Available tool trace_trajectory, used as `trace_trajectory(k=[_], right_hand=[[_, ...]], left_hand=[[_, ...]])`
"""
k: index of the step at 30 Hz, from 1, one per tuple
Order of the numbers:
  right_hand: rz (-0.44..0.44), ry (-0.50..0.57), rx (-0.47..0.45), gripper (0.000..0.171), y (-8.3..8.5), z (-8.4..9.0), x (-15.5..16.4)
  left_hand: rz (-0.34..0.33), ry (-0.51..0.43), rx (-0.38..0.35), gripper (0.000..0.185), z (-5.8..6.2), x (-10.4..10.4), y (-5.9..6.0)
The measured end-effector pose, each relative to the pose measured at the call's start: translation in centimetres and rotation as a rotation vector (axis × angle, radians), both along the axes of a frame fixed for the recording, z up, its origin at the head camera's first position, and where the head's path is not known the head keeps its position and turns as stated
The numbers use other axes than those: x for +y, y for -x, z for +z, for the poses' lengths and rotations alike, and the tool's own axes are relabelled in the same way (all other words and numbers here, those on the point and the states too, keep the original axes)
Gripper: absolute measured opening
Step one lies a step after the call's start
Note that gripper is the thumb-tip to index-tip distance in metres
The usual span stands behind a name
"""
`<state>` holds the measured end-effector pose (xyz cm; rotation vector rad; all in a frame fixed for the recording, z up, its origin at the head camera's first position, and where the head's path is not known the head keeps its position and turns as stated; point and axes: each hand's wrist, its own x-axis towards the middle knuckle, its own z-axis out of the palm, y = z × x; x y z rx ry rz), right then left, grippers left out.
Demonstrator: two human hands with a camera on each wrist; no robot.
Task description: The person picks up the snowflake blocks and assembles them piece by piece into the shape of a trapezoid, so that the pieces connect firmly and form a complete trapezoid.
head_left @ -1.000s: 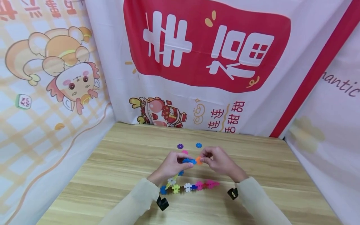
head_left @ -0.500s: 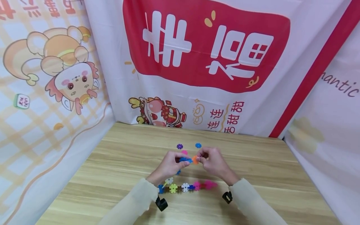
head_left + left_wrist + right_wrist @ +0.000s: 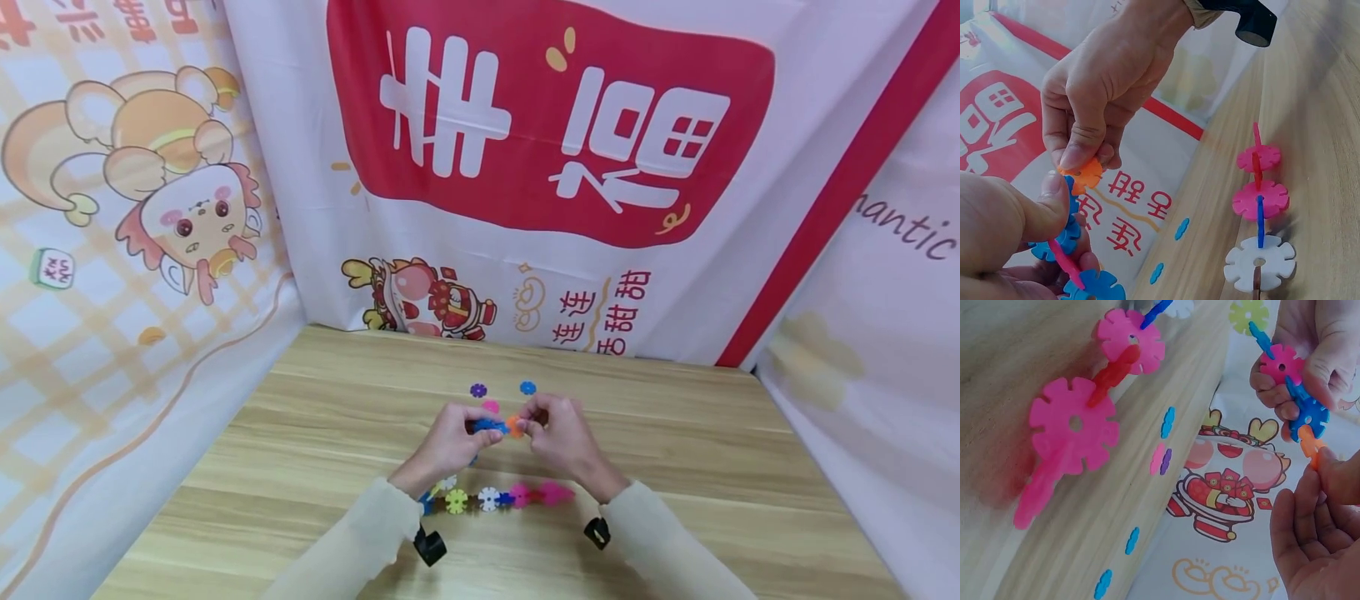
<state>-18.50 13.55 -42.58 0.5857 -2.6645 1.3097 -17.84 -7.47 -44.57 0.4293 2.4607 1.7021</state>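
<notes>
My left hand pinches a string of slotted flower-shaped plastic discs between thumb and fingers. Two blue discs sit at its held end, with a pink disc below them in the string. My right hand pinches an orange flower disc with thumb and fingertips. The orange disc meets the rim of the end blue disc; how deeply the slots engage cannot be told. In the right wrist view the string continues to a yellow-green disc.
A row of joined discs stands on the wooden table, with a white disc and a pink disc in it. Behind my hands lie a loose purple disc, blue disc and pink disc. Printed cloth hangs behind the table.
Both hands have drifted slightly left in the head view, the right forearm more. The orange and blue discs moved along with them, staying end to end.
</notes>
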Motion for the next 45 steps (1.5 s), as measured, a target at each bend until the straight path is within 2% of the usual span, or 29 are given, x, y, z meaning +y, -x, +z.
trace_trajectory(k=[4, 8, 12, 17, 21, 24, 28, 32, 36, 45], right_hand=[[0.073, -0.023, 0.014, 0.017, 0.5, -0.3, 0.3], [0.235, -0.071, -0.037, 0.005, 1.4, -0.7, 1.3], [0.320, -0.129, -0.092, 0.009, 3.0, -1.0, 2.0], [0.303, -0.265, -0.080, 0.021, 5.5, -1.7, 1.8], [0.301, -0.394, -0.023, 0.028, 7.3, -2.7, 0.9], [0.311, -0.445, 0.015, 0.031, 8.3, -3.5, 0.1], [0.315, -0.470, 0.001, 0.036, 9.4, -3.9, -1.2], [0.322, -0.494, -0.014, 0.037, 10.1, -4.0, -2.4], [0.332, -0.529, -0.013, 0.026, 10.6, -4.5, -3.2], [0.355, -0.547, 0.030, 0.017, 10.6, -5.2, -2.9]], left_hand=[[-0.052, 0.004, -0.040, 0.020, -0.2, -0.8, 0.1], [-0.113, 0.023, -0.127, 0.024, -0.7, -2.2, 0.1], [-0.106, 0.023, -0.162, 0.030, -0.9, -3.1, 0.0], [-0.058, 0.001, -0.184, 0.032, -0.8, -3.6, 0.1], [-0.032, -0.002, -0.206, 0.032, -0.6, -3.7, 0.0], [-0.029, -0.006, -0.208, 0.034, -0.5, -3.8, -0.1], [-0.030, 0.001, -0.200, 0.036, -0.4, -3.9, 0.0], [-0.029, -0.001, -0.196, 0.038, -0.3, -3.9, 0.1], [-0.034, -0.011, -0.200, 0.041, -0.4, -3.8, 0.2], [-0.019, 0.012, -0.195, 0.034, -0.7, -3.8, 0.7]])
